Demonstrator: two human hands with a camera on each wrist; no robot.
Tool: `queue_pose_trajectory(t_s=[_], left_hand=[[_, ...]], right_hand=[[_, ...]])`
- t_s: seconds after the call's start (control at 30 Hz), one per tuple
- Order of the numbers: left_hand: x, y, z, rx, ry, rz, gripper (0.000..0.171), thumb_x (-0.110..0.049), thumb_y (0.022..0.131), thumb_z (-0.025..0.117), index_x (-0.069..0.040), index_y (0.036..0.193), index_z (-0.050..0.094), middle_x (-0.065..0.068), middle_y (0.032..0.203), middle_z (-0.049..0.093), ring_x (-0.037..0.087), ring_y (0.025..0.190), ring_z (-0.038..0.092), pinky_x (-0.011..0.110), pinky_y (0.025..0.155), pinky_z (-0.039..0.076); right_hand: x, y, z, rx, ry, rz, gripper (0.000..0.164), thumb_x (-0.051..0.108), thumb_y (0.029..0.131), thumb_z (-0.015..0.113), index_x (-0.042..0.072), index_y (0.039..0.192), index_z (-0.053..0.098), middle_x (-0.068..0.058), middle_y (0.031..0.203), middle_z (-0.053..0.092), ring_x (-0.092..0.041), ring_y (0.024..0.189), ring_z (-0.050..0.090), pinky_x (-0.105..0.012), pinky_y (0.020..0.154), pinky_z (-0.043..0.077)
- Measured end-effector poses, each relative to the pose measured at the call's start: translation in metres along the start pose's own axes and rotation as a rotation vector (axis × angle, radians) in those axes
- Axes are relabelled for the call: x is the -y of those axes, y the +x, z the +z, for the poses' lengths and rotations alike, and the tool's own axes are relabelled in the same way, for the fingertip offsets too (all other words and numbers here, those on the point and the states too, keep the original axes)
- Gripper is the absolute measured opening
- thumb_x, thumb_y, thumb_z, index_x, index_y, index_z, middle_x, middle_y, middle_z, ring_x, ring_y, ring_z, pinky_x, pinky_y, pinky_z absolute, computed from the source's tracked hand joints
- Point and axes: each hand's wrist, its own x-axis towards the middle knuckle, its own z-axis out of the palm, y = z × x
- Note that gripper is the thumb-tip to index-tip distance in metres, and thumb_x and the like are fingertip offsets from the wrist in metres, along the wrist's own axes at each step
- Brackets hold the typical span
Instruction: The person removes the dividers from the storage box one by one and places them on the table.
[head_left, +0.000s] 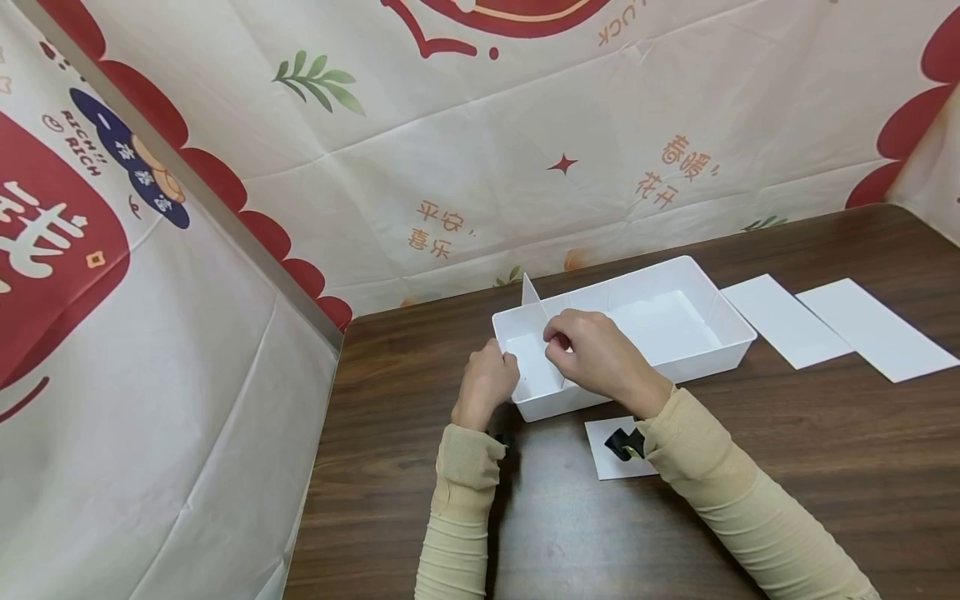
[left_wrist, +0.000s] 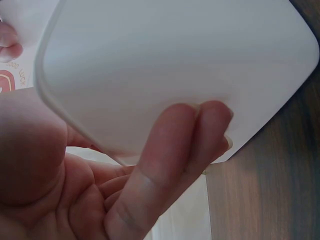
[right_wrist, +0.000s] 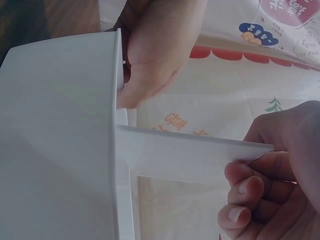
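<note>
A white plastic box (head_left: 708,360), long and shallow, lies on the table with a thin white divider (head_left: 531,293) standing crosswise near its left end. The divider's far corner rises above the rim. My right hand (head_left: 596,352) pinches the divider's edge between thumb and fingers; the right wrist view shows this panel (right_wrist: 175,156) reaching from the box wall to the fingertips. At the box's left end, my left hand (head_left: 486,382) grips the wall, with fingers (left_wrist: 167,142) against the outside in the left wrist view and the thumb over the rim.
Two white rectangular panels (head_left: 787,321) lie flat on the dark wooden table (head_left: 397,483), right of the box. A smaller white panel (head_left: 600,450) lies in front of it, partly behind the right wrist. A printed cloth (head_left: 450,150) hangs behind the table and along its left.
</note>
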Motion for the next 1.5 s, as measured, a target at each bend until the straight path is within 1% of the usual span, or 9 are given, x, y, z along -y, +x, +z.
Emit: queue_pose_trajectory(t_s=[0.2, 0.43, 0.6, 0.73, 0.87, 1.03, 1.23, 1.4, 1.5], left_hand=[[-0.003, -0.001, 0.000, 0.005, -0.005, -0.010, 0.038, -0.024, 0.095, 0.039, 0.003, 0.117, 0.052, 0.015, 0.092, 0.061, 0.021, 0.072, 0.057, 0.033, 0.057, 0.045], [-0.003, -0.003, 0.002, 0.025, -0.018, -0.037, 0.039, -0.025, 0.095, 0.039, 0.002, 0.120, 0.051, 0.013, 0.091, 0.061, 0.021, 0.071, 0.057, 0.032, 0.056, 0.045], [-0.001, -0.004, 0.005, 0.040, -0.024, -0.051, 0.042, -0.026, 0.096, 0.038, 0.002, 0.126, 0.048, 0.016, 0.100, 0.062, 0.020, 0.074, 0.057, 0.032, 0.059, 0.045], [0.000, -0.004, 0.006, 0.036, -0.026, -0.045, 0.045, -0.025, 0.096, 0.037, 0.003, 0.129, 0.046, 0.018, 0.103, 0.062, 0.021, 0.074, 0.057, 0.032, 0.059, 0.046], [0.000, -0.004, 0.006, 0.033, -0.036, -0.039, 0.043, -0.025, 0.096, 0.037, 0.004, 0.127, 0.047, 0.018, 0.097, 0.062, 0.021, 0.071, 0.057, 0.032, 0.056, 0.045], [0.000, -0.003, 0.006, 0.030, -0.047, -0.033, 0.042, -0.024, 0.096, 0.038, 0.004, 0.126, 0.047, 0.018, 0.095, 0.061, 0.021, 0.067, 0.057, 0.032, 0.054, 0.044], [-0.002, -0.003, 0.003, 0.010, -0.028, -0.025, 0.041, -0.024, 0.096, 0.038, 0.004, 0.124, 0.048, 0.020, 0.098, 0.061, 0.021, 0.070, 0.057, 0.033, 0.056, 0.045], [-0.002, -0.003, 0.003, 0.004, -0.017, -0.018, 0.042, -0.024, 0.096, 0.038, 0.005, 0.125, 0.047, 0.021, 0.101, 0.061, 0.022, 0.073, 0.057, 0.034, 0.059, 0.045], [-0.001, -0.003, 0.003, 0.008, -0.020, -0.019, 0.042, -0.024, 0.096, 0.038, 0.005, 0.126, 0.047, 0.021, 0.101, 0.061, 0.022, 0.073, 0.057, 0.034, 0.059, 0.045]], right_hand=[[-0.001, -0.002, -0.004, -0.008, 0.004, 0.008, 0.014, 0.002, 0.076, 0.053, 0.002, 0.079, 0.067, -0.002, 0.071, 0.060, -0.013, 0.062, 0.052, -0.029, 0.059, 0.045], [-0.004, -0.005, -0.008, -0.032, 0.016, 0.014, 0.014, 0.002, 0.078, 0.055, 0.002, 0.081, 0.068, -0.002, 0.073, 0.063, -0.012, 0.062, 0.052, -0.029, 0.059, 0.045], [-0.007, -0.008, -0.013, -0.051, 0.022, 0.017, 0.013, 0.002, 0.079, 0.056, 0.002, 0.081, 0.069, -0.002, 0.074, 0.063, -0.012, 0.062, 0.052, -0.029, 0.059, 0.044], [-0.010, -0.010, -0.017, -0.060, 0.033, 0.018, 0.013, 0.002, 0.079, 0.057, 0.002, 0.082, 0.069, -0.003, 0.073, 0.063, -0.012, 0.062, 0.051, -0.028, 0.058, 0.044], [-0.014, -0.014, -0.020, -0.061, 0.031, 0.029, 0.012, 0.002, 0.080, 0.057, 0.002, 0.083, 0.069, -0.002, 0.074, 0.063, -0.011, 0.062, 0.050, -0.027, 0.058, 0.044], [-0.019, -0.018, -0.027, -0.066, 0.018, 0.043, 0.012, 0.001, 0.080, 0.058, 0.003, 0.083, 0.069, -0.003, 0.077, 0.064, -0.012, 0.064, 0.052, -0.029, 0.059, 0.045], [-0.023, -0.021, -0.037, -0.049, -0.004, 0.069, 0.012, 0.001, 0.081, 0.058, 0.002, 0.085, 0.069, -0.005, 0.079, 0.065, -0.014, 0.065, 0.053, -0.030, 0.060, 0.046], [-0.027, -0.025, -0.047, -0.039, -0.019, 0.089, 0.012, 0.000, 0.082, 0.059, 0.001, 0.087, 0.069, -0.006, 0.080, 0.066, -0.014, 0.065, 0.053, -0.031, 0.059, 0.046], [-0.031, -0.028, -0.053, -0.028, -0.030, 0.095, 0.011, 0.000, 0.082, 0.060, 0.001, 0.088, 0.069, -0.007, 0.080, 0.066, -0.014, 0.065, 0.053, -0.031, 0.059, 0.046]])
